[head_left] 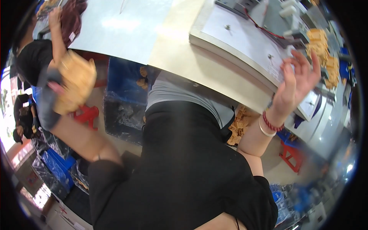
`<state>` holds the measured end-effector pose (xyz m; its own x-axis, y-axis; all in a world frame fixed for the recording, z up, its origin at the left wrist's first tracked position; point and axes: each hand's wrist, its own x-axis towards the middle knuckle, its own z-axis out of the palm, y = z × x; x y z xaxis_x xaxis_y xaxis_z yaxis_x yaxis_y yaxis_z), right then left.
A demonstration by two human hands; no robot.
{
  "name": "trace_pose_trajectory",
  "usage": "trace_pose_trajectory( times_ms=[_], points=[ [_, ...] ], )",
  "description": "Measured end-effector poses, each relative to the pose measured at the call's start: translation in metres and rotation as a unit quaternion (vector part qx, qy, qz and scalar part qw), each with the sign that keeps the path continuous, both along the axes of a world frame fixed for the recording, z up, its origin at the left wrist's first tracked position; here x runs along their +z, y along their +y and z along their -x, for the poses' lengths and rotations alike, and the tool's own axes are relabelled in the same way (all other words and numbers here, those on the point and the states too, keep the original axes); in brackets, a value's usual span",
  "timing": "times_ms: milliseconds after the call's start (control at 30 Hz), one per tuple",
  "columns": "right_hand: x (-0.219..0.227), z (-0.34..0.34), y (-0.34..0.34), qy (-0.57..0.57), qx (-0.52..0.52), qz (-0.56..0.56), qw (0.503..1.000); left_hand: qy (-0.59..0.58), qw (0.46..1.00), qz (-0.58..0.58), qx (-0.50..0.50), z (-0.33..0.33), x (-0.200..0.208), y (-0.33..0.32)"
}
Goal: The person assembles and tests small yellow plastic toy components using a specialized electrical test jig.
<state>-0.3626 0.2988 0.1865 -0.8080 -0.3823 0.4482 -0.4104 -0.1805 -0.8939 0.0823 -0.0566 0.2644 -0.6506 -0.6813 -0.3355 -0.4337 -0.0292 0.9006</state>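
Carrying blurred tan stack, probably wooden pieces (76, 86), clenched in left hand (57, 90); right hand (297, 82) released, fingers spread above white workbench plate (241, 38); tan piles (324, 57) beyond.

A pale workbench (180, 50) curves across the top. A white board (245, 42) lies on it at the right, with grey machine parts (245, 5) at its far edge. Stacks of tan pieces (320, 46) sit beside the board, further right.
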Motion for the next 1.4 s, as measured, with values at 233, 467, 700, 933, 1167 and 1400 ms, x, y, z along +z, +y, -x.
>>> trace_pose_trajectory(
  times_ms=[233, 467, 700, 933, 1167, 1400],
  points=[
    [0.008, 0.000, 0.034, 0.076, 0.003, -0.006, 0.997, -0.305, 0.920, -0.197, 0.149, -0.193, -0.216, 0.128],
    [0.018, 0.005, 0.049, 0.116, -0.086, -0.061, 0.988, -0.288, 0.927, -0.025, 0.237, -0.214, -0.288, 0.053],
    [0.004, 0.003, 0.077, 0.152, -0.153, -0.165, 0.962, 0.126, 0.972, 0.063, -0.189, 0.153, -0.033, 0.093],
    [0.014, 0.017, 0.096, 0.175, -0.209, -0.313, 0.910, 0.127, 0.858, 0.437, -0.239, 0.340, -0.060, 0.156],
    [0.006, 0.033, 0.071, 0.211, -0.140, -0.311, 0.916, 0.096, 0.864, 0.463, -0.170, 0.355, -0.075, 0.159],
    [0.000, 0.034, 0.071, 0.213, -0.153, -0.279, 0.924, 0.087, 0.871, 0.457, -0.158, 0.356, -0.074, 0.164]
  ],
)
